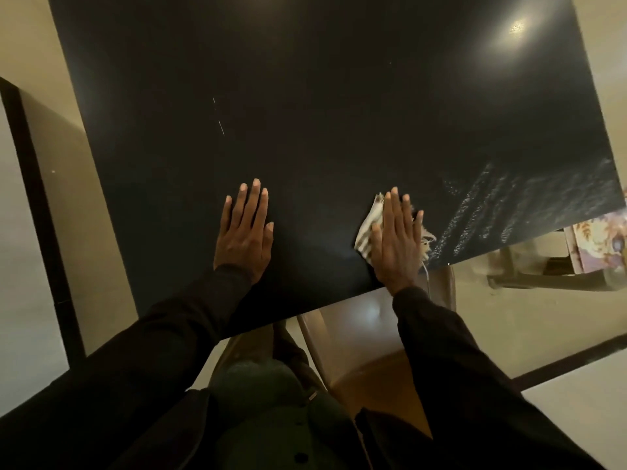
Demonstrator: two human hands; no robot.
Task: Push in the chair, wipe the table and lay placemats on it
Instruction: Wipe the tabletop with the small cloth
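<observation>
A dark, glossy table (305, 113) fills most of the view. My left hand (245, 232) rests flat on it near the front edge, fingers straight. My right hand (397, 239) presses flat on a pale striped cloth (368, 228) near the table's front right. Frayed cloth edges stick out on both sides of the hand. Wet streaks (502, 212) cover the table's right corner beside the cloth. A brown chair (369, 337) stands under the front edge, its seat partly tucked beneath the table.
A floral-patterned thing (600, 245) lies on a low stand past the table's right corner. A dark frame (37, 205) runs along the left side. Pale floor surrounds the table. A lamp's reflection (517, 28) shines at the far right.
</observation>
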